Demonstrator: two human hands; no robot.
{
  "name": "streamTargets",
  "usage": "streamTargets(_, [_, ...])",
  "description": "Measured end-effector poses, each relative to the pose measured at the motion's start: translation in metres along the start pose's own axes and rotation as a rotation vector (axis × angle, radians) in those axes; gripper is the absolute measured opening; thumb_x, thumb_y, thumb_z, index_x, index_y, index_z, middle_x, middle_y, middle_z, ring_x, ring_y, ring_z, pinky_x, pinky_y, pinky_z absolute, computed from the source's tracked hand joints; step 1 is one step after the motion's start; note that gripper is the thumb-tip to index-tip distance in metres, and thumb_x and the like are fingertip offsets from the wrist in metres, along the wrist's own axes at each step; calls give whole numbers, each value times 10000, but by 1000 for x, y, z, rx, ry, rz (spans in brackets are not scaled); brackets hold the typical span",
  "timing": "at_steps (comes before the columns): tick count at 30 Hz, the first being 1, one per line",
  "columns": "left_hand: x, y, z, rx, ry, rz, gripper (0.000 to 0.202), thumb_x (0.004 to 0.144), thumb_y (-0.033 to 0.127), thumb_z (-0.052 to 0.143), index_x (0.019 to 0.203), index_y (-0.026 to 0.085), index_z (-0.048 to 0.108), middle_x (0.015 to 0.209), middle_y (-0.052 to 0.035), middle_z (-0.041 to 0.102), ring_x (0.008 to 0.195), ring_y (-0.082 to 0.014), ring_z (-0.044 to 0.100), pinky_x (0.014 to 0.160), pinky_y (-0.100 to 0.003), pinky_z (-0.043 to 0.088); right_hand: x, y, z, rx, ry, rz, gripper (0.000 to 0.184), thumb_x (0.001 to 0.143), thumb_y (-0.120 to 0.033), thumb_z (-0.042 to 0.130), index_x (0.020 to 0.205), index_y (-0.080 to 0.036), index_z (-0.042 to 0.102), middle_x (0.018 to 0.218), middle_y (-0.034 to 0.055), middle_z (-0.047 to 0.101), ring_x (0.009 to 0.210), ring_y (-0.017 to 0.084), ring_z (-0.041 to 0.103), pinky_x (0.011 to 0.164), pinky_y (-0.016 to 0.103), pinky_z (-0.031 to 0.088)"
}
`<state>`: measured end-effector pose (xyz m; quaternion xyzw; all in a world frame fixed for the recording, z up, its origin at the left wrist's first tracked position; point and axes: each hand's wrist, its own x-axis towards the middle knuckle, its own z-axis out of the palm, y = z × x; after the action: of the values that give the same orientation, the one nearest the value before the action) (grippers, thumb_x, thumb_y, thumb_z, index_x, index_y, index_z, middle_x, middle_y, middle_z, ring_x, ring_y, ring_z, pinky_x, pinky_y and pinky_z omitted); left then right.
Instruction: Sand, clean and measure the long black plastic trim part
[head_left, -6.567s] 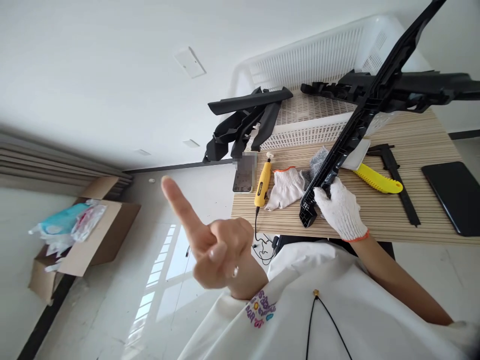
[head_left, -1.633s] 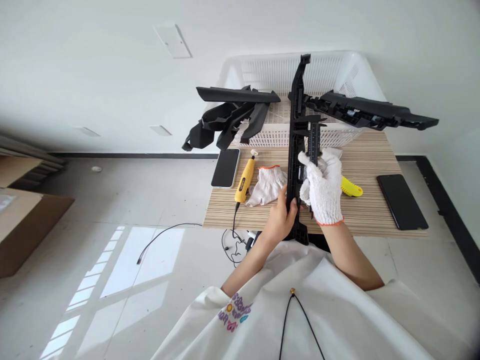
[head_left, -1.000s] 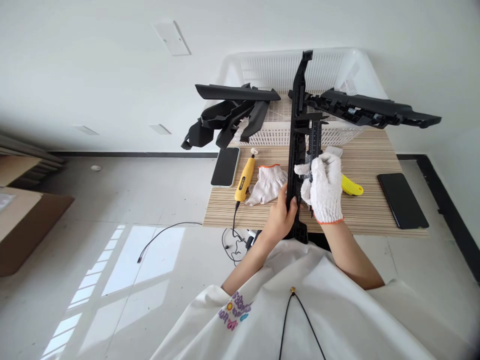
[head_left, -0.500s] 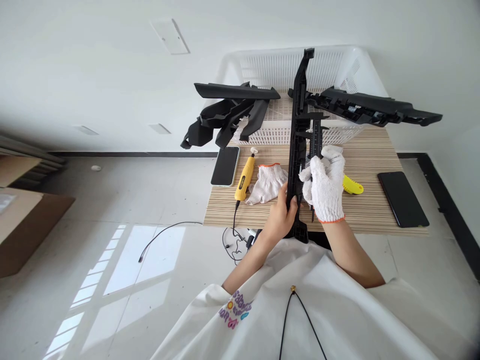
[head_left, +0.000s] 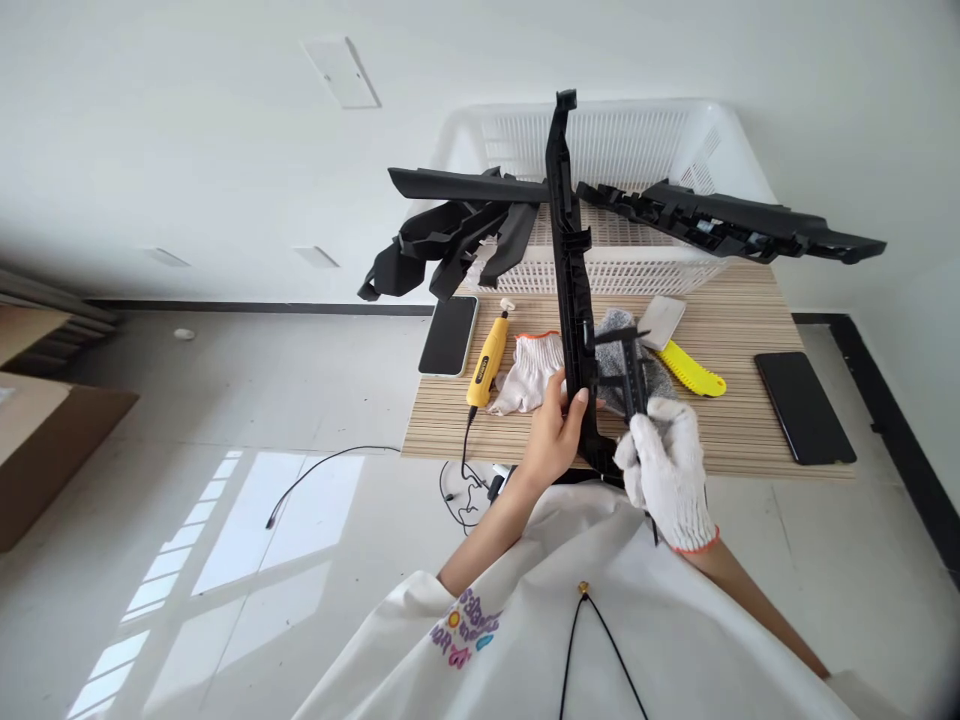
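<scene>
My bare left hand (head_left: pixel 553 436) grips a long black plastic trim piece (head_left: pixel 571 270) near its lower end. The piece points away from me, its far end over the basket. In its white knit glove with an orange cuff, my right hand (head_left: pixel 666 462) is closed around a black caliper (head_left: pixel 634 375). The caliper's jaws are beside the trim piece, to its right; whether they touch it I cannot tell. Behind the caliper lies a grey cloth (head_left: pixel 616 350). A second white glove (head_left: pixel 531 372) rests left of the trim piece.
A white plastic basket (head_left: pixel 660 270) stands at the back, with black trim parts (head_left: pixel 457 225) on its left and another black part (head_left: pixel 735 218) on its right. A yellow rotary tool (head_left: pixel 489 362), two phones (head_left: pixel 448 336) and a yellow-handled scraper (head_left: pixel 691 370) lie on the table (head_left: pixel 735 435).
My right hand has drawn the caliper back toward me and slightly right. The trim piece has shifted left in my left hand, uncovering the grey cloth and the scraper's pale end.
</scene>
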<state>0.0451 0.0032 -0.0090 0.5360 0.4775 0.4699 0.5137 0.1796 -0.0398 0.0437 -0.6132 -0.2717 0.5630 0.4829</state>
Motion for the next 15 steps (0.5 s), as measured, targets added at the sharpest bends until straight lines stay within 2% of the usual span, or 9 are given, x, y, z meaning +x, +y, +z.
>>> streamTargets(3, [2, 0, -1, -66, -34, -8, 488, 1012, 526, 486, 1386, 220, 424, 957, -79, 765, 817, -206, 732, 653, -293, 576, -2, 12, -8, -8, -2, 59, 529, 827, -587, 663, 1142, -301, 348, 559, -130, 544, 293, 77, 347, 250, 165, 264])
streamTargets(7, [4, 0, -2, -111, -36, -8, 502, 1003, 524, 511, 1397, 226, 425, 941, -68, 760, 843, -206, 731, 673, -286, 572, 0, 14, -9, -14, -31, 57, 517, 839, -590, 651, 1129, -300, 337, 567, -125, 570, 270, 87, 358, 242, 176, 265])
streamTargets(11, [6, 1, -3, -99, -24, -5, 493, 1001, 519, 518, 1388, 223, 442, 916, -54, 754, 700, -155, 668, 568, -238, 499, 1, 13, -10, -42, -55, 61, 486, 864, -596, 627, 1107, -289, 339, 618, -103, 620, 258, 95, 376, 236, 195, 271])
streamTargets(15, [7, 5, -4, -82, -16, -12, 515, 996, 525, 526, 1405, 224, 437, 870, -36, 743, 618, -125, 608, 514, -216, 444, -1, 10, -11, -42, -64, 55, 461, 868, -627, 622, 950, -264, 350, 658, -74, 651, 265, 79, 386, 245, 189, 269])
